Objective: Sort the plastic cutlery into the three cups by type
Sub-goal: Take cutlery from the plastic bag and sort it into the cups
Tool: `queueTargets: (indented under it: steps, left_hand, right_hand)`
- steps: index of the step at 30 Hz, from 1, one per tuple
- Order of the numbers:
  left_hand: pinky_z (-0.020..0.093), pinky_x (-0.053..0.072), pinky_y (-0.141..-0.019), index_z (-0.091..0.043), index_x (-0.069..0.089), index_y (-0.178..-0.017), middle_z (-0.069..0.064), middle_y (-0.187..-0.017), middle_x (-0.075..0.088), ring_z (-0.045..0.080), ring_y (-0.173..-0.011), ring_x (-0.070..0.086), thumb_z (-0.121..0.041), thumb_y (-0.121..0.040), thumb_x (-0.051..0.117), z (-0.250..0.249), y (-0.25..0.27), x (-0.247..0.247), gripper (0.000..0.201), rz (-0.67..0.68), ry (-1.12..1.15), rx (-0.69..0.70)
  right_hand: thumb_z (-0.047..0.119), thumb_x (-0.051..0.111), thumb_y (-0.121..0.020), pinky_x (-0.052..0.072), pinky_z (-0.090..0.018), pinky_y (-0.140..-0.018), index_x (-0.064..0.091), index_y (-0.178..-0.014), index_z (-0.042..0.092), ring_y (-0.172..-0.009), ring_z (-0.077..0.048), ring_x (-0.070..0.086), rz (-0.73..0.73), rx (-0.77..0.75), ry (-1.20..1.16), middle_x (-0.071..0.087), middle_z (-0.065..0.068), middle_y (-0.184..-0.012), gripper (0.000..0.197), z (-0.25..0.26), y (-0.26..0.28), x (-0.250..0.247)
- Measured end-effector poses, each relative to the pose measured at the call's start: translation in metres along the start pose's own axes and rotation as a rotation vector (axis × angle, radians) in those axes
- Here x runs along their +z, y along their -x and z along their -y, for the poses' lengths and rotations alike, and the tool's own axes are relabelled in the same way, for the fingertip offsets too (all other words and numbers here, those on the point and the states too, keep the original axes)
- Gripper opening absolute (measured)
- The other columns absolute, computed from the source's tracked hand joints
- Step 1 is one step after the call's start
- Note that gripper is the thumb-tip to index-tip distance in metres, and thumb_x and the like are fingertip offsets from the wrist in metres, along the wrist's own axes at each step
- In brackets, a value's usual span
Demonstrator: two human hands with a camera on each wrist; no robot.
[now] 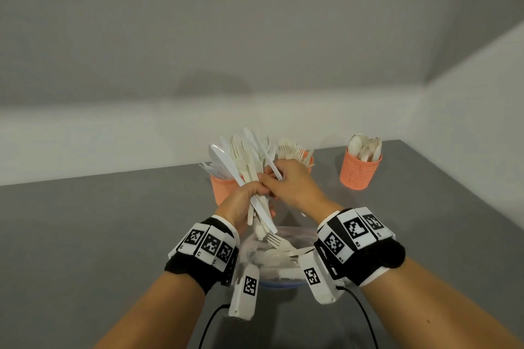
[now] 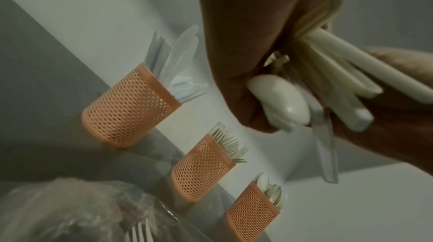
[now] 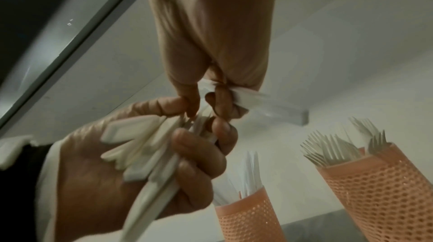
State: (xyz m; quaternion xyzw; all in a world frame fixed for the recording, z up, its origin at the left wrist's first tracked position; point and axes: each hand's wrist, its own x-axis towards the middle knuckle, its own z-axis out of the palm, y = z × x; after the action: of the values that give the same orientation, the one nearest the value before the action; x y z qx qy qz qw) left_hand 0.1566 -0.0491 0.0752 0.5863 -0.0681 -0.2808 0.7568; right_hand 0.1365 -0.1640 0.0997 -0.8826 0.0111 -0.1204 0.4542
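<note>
White plastic cutlery bundle [image 1: 249, 178] fisted in left hand [image 1: 241, 204]; right hand [image 1: 295, 184] pinches one knife [image 1: 263, 153] beside it.

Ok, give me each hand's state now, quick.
Left hand: grips a mixed cutlery bundle.
Right hand: pinches one clear knife from the bundle.

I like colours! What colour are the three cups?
Orange mesh cups; the left wrist view shows them best.
</note>
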Motion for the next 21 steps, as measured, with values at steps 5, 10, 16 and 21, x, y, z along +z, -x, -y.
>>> queueTargets:
  steps: [5,10,16,21]
  left_hand:
    - [0.023,0.046,-0.044,-0.002,0.061,-0.079,0.007,-0.051,0.055,0.018,-0.042,0.052,-0.014,-0.057,0.051,0.001,-0.001,-0.001,0.027,0.004,0.039,0.002]
    - [0.023,0.045,-0.044,0.001,0.056,-0.078,0.011,-0.047,0.053,0.019,-0.040,0.052,-0.015,-0.062,0.052,0.004,-0.001,0.002,0.023,-0.019,0.059,0.016]
    - [0.026,0.048,-0.047,-0.002,0.058,-0.079,0.009,-0.058,0.057,0.018,-0.042,0.056,-0.013,-0.089,0.051,0.006,-0.007,-0.001,0.016,-0.123,0.048,0.035]
    - [0.027,0.051,-0.050,-0.003,0.061,-0.106,0.006,-0.064,0.062,0.016,-0.047,0.060,-0.012,-0.087,0.061,0.010,-0.009,-0.003,0.021,-0.155,0.034,0.126]
  right_hand:
    - [0.020,0.067,-0.083,0.053,-0.036,-0.068,0.057,-0.087,0.004,-0.064,-0.019,0.056,-0.073,0.026,-0.087,0.057,-0.003,-0.070,0.020,0.001,0.002,0.004]
    - [0.017,0.057,-0.087,0.044,-0.030,-0.064,0.056,-0.087,0.000,-0.068,-0.017,0.050,-0.106,0.010,-0.037,0.057,-0.008,-0.077,0.017,0.003,0.001,0.007]
    - [0.008,0.050,-0.088,0.039,-0.024,-0.052,0.050,-0.061,0.012,-0.041,-0.008,0.047,-0.120,0.062,-0.199,0.051,0.000,-0.046,0.028,0.001,-0.001,-0.002]
    - [0.004,0.060,-0.083,0.043,-0.016,-0.053,0.065,-0.062,0.000,-0.044,-0.003,0.049,-0.249,0.038,-0.258,0.053,0.008,-0.045,0.022,-0.002,-0.002,-0.004]
